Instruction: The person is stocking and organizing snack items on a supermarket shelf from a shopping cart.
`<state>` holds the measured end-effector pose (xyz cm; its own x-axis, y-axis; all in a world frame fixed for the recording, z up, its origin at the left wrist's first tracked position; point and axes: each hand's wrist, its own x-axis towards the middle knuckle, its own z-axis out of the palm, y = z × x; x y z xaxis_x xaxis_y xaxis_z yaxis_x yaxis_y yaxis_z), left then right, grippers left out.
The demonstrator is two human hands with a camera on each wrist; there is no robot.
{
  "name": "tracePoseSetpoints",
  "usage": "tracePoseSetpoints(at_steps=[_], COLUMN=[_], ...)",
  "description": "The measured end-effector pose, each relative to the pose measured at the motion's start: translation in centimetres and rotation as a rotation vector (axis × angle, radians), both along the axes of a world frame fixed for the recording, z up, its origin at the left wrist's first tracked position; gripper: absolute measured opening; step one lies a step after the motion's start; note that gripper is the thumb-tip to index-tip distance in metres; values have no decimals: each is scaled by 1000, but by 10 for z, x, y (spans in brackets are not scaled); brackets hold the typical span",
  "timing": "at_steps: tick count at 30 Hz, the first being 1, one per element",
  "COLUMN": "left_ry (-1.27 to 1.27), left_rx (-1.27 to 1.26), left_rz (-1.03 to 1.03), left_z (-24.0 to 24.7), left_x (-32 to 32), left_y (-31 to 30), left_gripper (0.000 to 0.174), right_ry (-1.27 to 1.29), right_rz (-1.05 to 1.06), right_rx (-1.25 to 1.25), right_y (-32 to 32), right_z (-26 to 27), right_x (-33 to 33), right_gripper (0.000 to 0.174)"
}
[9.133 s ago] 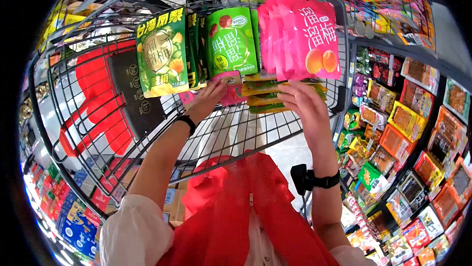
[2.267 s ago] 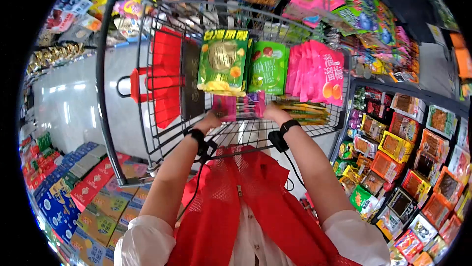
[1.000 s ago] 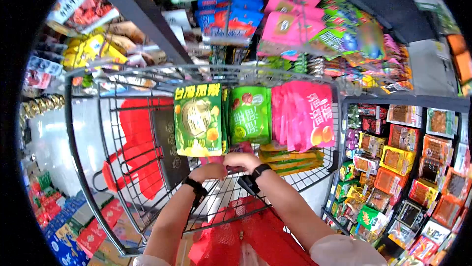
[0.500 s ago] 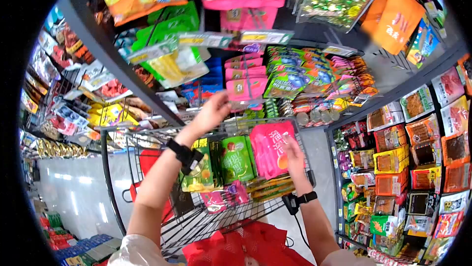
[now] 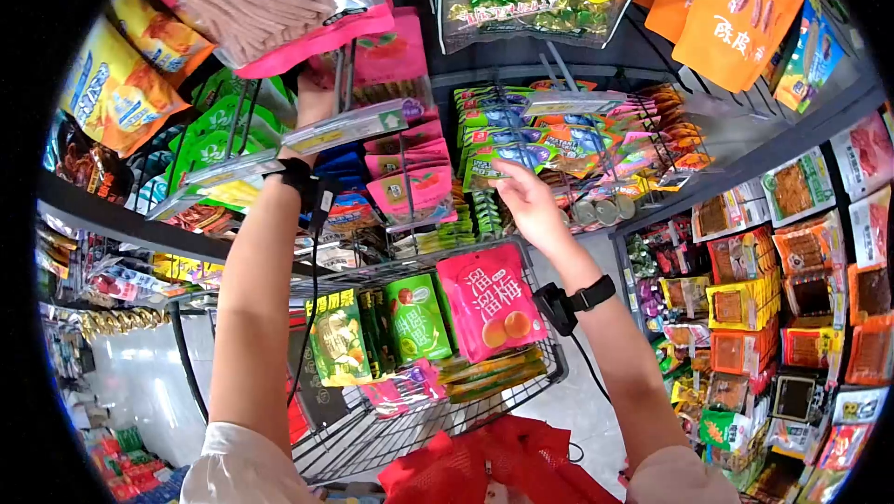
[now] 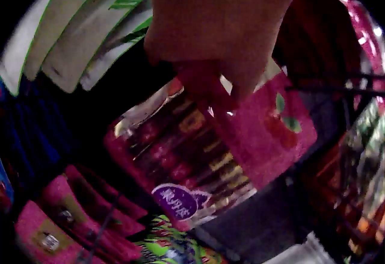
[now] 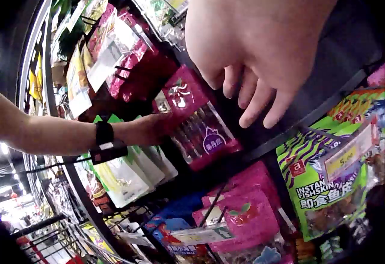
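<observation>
My left hand (image 6: 216, 29) pinches the top of a pink pouch (image 6: 271, 138) with a clear window showing dark wrapped strips and a purple label. In the head view that hand is deep in the shelf, partly hidden by a price rail (image 5: 345, 127). The right wrist view shows the same pouch (image 7: 189, 104) tilted, the left fingers at its edge. My right hand (image 5: 531, 206) is raised in front of the lower hanging packs, fingers loosely extended and holding nothing. Below, green packs (image 5: 419, 318), pink plum bags (image 5: 489, 299) and small pink packets (image 5: 405, 390) sit in the cart.
The wire cart (image 5: 549, 355) stands between the body and the shelf. Metal hooks and price rails stick out around the left arm. Green bags (image 5: 228, 127), a large pink-edged bag (image 5: 270, 1) and orange bags (image 5: 745, 15) hang nearby. Another rack (image 5: 745, 308) stands at right.
Both hands have left the cart and risen to the shelf. My left hand has reached in and taken hold of a pink pouch. The view has tilted up toward the hanging goods.
</observation>
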<state>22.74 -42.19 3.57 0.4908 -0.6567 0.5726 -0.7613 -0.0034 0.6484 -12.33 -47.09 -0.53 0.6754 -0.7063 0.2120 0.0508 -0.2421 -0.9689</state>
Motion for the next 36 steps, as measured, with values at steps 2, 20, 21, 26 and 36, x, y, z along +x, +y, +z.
tracePoseSetpoints(at_steps=[2,20,21,26,36], left_ry=[-181,1156,1165,1019,1269], left_rx=[144,-399,-417,-208,261], left_rz=[9,-354,-345,-435,-447], left_z=[3,62,67,70,31], left_x=[-6,-182,-187,-205,-265], left_y=[6,102,108,149,221], left_gripper=[53,27,28,30,19], right_ry=[-5,-299,-249,-124,114], right_rz=[7,114,131,392,140], right_rx=[-1,296,285,439,366], right_y=[-8,13,15,34,127], right_z=[-6,40,45,55,42], right_x=[5,-10,-16,-38,-91], right_gripper=[29,63,59,51,20])
